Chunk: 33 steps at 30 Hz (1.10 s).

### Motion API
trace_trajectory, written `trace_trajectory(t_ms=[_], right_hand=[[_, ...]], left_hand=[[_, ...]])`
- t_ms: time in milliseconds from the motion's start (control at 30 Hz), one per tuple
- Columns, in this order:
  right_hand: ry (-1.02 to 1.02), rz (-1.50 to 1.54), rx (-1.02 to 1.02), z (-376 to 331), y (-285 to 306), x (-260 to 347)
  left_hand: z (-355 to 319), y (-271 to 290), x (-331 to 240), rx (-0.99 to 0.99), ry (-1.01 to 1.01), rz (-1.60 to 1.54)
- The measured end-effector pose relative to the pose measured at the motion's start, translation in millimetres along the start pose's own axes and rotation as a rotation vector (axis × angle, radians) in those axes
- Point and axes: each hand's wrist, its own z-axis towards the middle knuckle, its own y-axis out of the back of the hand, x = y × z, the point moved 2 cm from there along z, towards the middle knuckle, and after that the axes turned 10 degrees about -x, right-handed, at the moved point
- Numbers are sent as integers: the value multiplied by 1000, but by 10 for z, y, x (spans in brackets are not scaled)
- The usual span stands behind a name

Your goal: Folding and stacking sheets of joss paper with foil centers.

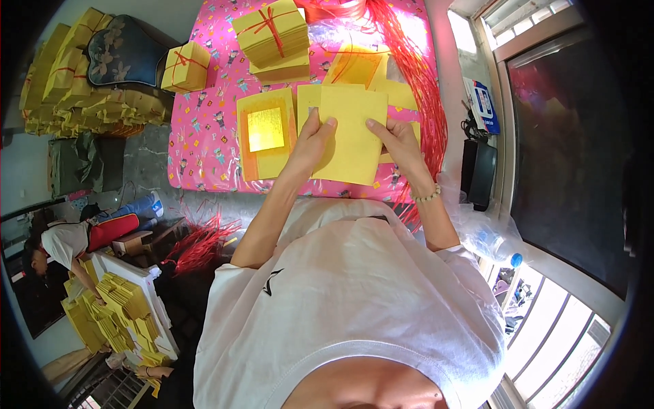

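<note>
Between my two hands is a stack of yellow paper sheets (353, 129), raised over the pink patterned table. My left hand (313, 141) grips its left edge, thumb on the front face. On the right edge, my right hand (402, 142) pinches it with the thumb in front; a beaded bracelet circles that wrist. Left of my hands lies a yellow stack with an orange sheet and a shiny gold square (266, 129) on top. More yellow paper (308, 97) shows partly behind the held stack. Beyond it are orange-printed sheets (354, 67).
Tied yellow bundles (272, 31) and a smaller one (185, 68) stand on the pink table (197, 146). Long red strands (415, 75) hang down its right side. Bundles pile up beside a blue chair back (126, 51). A person (68, 242) works at lower left. A plastic bottle (501, 252) lies right.
</note>
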Motion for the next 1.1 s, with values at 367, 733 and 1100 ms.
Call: trace_trajectory(t_ms=[367, 733, 1100], right_hand=[[-41, -129, 69, -96, -5, -49], [-118, -101, 155, -214, -30, -108], [-99, -141, 112, -350, -7, -235]], left_hand=[[41, 47, -67, 24, 93, -20], [43, 72, -44, -20, 41, -41], [42, 114, -46, -161, -129, -43]])
